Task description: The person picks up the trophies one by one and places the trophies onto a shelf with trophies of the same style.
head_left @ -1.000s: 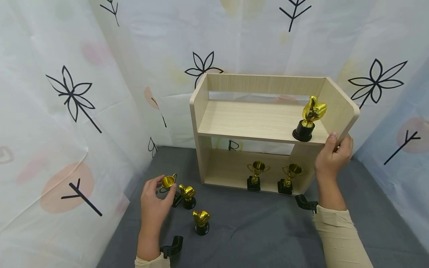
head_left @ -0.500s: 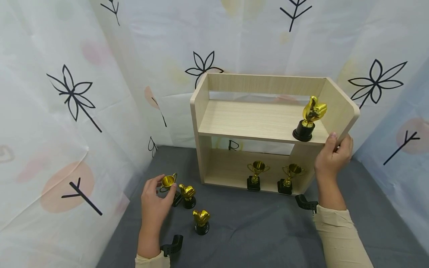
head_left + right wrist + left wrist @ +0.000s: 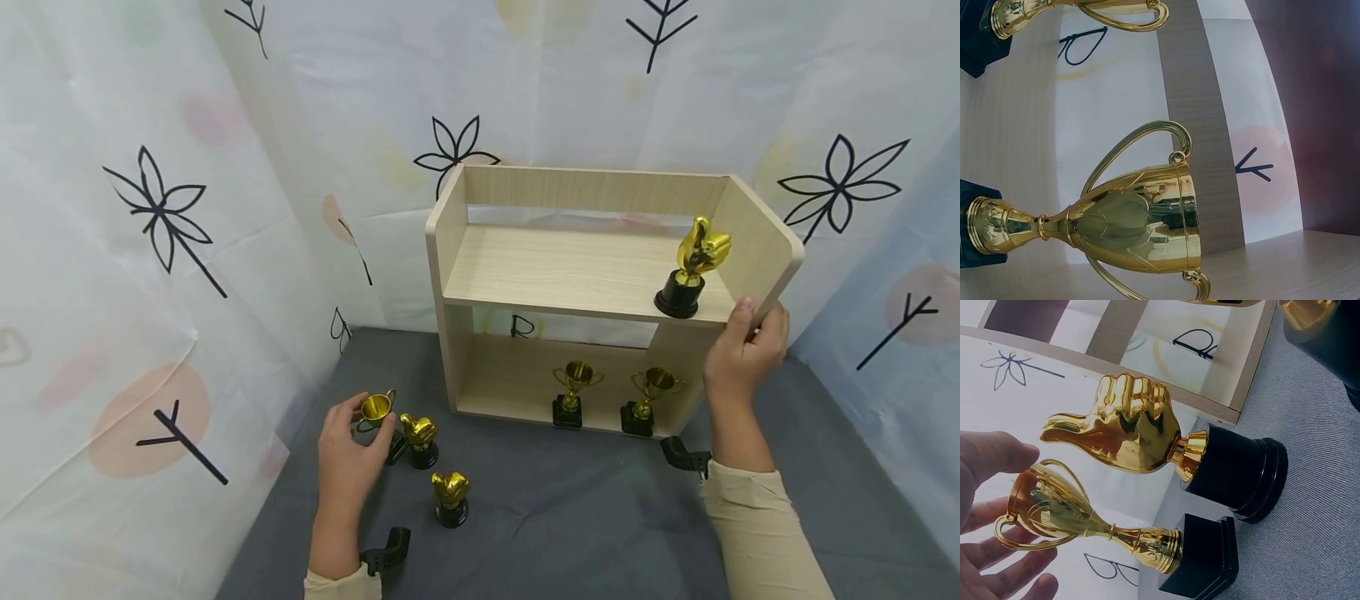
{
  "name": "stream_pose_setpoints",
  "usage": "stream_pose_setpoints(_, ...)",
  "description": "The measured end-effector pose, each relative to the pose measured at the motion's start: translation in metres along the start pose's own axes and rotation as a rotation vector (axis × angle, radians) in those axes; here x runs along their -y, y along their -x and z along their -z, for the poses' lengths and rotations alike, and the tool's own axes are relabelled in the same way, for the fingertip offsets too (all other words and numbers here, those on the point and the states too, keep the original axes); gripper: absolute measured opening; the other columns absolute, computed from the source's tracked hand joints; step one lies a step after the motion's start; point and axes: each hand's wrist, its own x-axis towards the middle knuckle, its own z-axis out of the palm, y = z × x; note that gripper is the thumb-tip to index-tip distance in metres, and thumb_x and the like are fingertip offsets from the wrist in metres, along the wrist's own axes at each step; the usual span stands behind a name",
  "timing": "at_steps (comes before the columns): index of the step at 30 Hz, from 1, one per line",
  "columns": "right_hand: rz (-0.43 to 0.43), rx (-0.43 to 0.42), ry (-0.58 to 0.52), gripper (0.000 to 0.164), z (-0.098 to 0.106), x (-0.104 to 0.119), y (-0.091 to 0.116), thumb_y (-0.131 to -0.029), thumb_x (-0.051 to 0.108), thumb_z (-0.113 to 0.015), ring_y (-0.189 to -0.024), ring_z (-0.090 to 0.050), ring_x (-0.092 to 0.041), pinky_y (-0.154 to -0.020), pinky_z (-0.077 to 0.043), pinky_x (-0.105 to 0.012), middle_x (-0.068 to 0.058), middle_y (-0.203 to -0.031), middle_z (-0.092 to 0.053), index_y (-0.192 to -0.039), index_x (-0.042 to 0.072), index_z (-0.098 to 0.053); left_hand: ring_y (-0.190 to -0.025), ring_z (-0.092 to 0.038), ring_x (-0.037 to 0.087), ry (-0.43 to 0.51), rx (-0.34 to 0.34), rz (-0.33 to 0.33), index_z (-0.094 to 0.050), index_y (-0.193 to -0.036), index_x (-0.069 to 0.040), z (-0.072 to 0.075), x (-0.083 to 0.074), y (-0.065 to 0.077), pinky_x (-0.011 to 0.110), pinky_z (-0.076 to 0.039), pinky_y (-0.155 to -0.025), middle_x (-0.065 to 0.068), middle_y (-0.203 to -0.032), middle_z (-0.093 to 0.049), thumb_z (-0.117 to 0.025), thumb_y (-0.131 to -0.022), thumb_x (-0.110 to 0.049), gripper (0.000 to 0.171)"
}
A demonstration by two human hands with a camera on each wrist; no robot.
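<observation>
Left of the shelf [image 3: 555, 267], the left hand [image 3: 348, 450] pinches the trophy cup [image 3: 1079, 519] by its bowl, just beside a thumbs-up trophy [image 3: 1147, 439]; the right hand [image 3: 747, 350] grips the shelf's right edge. I'd hold the cup upright, lest it knock its neighbour.

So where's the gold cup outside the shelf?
Head view: the cup is left of the shelf, in the left hand, beside a thumbs-up trophy.

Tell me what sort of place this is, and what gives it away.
Probably a staged recording corner rather than a lived-in room: a printed cloth backdrop rises on three sides, gray cloth covers the work surface, and a small wooden shelf displays gold trophies.
</observation>
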Motion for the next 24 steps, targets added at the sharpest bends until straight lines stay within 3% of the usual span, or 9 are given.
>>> stream_pose_setpoints(3, 0.0, -0.001, -0.002, 0.019, 0.0003, -0.0002, 0.0, -0.105, 0.031, -0.054, -0.085, -0.041, 0.007, -0.079, -0.032, -0.018, 0.031, -0.092, -0.045, -0.109, 0.022, -0.071, -0.119, -0.06, 0.037, -0.002, 0.003, 0.001, -0.062, -0.143, -0.006, -0.0006, 0.0011, 0.0, 0.06, -0.053, -0.097, 0.018, -0.134, -0.061, -0.082, -0.095, -0.022, 0.054)
stream_pose_setpoints(10, -0.017, 0.004, 0.02, 0.038, -0.0002, -0.0006, -0.0002, -0.106, 0.03, -0.054, -0.086, -0.042, 0.007, -0.079, -0.032, -0.018, 0.032, -0.093, -0.046, -0.119, -0.001, -0.073, -0.117, -0.059, 0.037, -0.002, 0.008, 0.005, -0.061, -0.143, -0.005, -0.0021, 0.0024, 0.0005, 0.059, -0.053, -0.098, 0.018, -0.133, -0.061, -0.083, -0.094, -0.021, 0.056)
stream_pose_setpoints(24, -0.015, -0.001, 0.012, 0.037, -0.0007, -0.0036, -0.0001, -0.106, 0.028, -0.054, -0.086, -0.043, 0.007, -0.078, -0.032, -0.018, 0.032, -0.094, -0.047, -0.118, -0.001, -0.073, -0.116, -0.059, 0.036, -0.023, 0.016, 0.012, -0.059, -0.146, -0.006, -0.0054, 0.0044, 0.0009, 0.058, -0.053, -0.094, 0.018, -0.131, -0.062, -0.082, -0.095, -0.021, 0.058)
